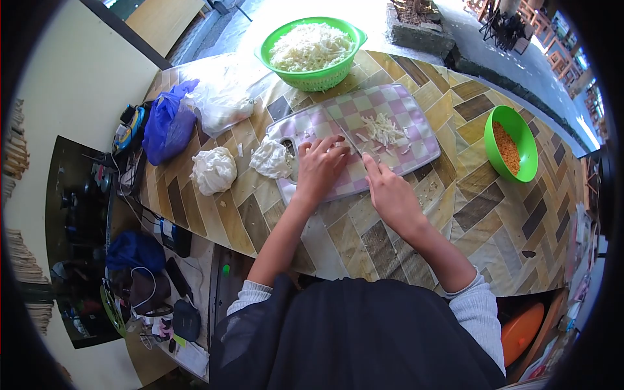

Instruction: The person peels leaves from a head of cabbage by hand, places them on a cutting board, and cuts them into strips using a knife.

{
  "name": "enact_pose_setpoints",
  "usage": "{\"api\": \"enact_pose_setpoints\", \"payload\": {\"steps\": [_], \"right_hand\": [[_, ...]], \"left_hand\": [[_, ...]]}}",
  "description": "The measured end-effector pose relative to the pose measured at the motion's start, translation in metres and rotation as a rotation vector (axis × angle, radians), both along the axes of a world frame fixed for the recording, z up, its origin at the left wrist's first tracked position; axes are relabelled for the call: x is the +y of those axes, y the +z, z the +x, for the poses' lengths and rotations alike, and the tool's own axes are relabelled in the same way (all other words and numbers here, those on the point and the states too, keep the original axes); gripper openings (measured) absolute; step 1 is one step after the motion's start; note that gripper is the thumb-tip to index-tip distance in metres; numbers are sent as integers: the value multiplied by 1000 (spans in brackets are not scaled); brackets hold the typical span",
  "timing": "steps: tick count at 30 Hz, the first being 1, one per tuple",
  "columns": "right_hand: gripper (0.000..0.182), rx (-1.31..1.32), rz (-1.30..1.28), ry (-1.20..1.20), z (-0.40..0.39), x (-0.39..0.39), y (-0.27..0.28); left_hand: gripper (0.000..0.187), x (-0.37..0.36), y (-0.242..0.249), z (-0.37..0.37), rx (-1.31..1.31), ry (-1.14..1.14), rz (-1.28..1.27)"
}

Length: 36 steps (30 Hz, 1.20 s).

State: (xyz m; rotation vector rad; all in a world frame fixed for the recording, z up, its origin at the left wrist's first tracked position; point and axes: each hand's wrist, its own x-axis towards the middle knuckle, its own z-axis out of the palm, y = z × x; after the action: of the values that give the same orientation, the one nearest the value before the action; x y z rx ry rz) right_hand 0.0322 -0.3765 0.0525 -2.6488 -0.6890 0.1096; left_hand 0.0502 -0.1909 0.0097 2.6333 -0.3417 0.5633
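A checked pink and pale-green cutting board (416, 140) lies on the table. My right hand (393, 195) grips a knife (340, 127), its blade slanting up and left across the board. Just left of the blade, my left hand (320, 168) rests with bent fingers on the board; whatever lies beneath the fingertips is mostly hidden. Thin pale shreds (385, 130), looking like cabbage, are heaped right of the knife. A whitish crumpled lump (272, 159) sits by the board's left handle. Behind the board stands a green colander (313, 80) piled with similar shreds (312, 47).
Another whitish lump (214, 170) lies at the left, below a blue plastic bag (168, 127) and a white plastic bag (221, 107). On the right, a green bowl (532, 155) contains orange crumbly food (506, 148). The tabletop (481, 201) has a wood-pattern cover with small scraps.
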Motion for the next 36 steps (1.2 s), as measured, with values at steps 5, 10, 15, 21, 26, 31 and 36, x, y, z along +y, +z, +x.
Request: {"api": "enact_pose_setpoints", "payload": {"steps": [5, 10, 15, 21, 26, 31, 36], "right_hand": [[60, -79, -135, 41, -7, 1, -5], [65, -102, -166, 38, -8, 3, -20], [57, -57, 89, 22, 21, 9, -37], [47, 53, 190, 23, 22, 7, -6], [53, -20, 26, -34, 0, 13, -13], [54, -89, 29, -47, 8, 22, -37], [46, -27, 254, 8, 32, 18, -26]], "left_hand": [[13, 0, 1, 0, -52, -20, -61], [10, 0, -9, 4, -38, -69, -180], [9, -5, -11, 1, -87, -42, -190], [13, -6, -6, -1, -68, -23, -172], [14, -7, -7, -1, -63, -29, -216], [13, -4, -11, 0, -48, -23, -300], [17, -2, -10, -3, -13, -26, -295]]}}
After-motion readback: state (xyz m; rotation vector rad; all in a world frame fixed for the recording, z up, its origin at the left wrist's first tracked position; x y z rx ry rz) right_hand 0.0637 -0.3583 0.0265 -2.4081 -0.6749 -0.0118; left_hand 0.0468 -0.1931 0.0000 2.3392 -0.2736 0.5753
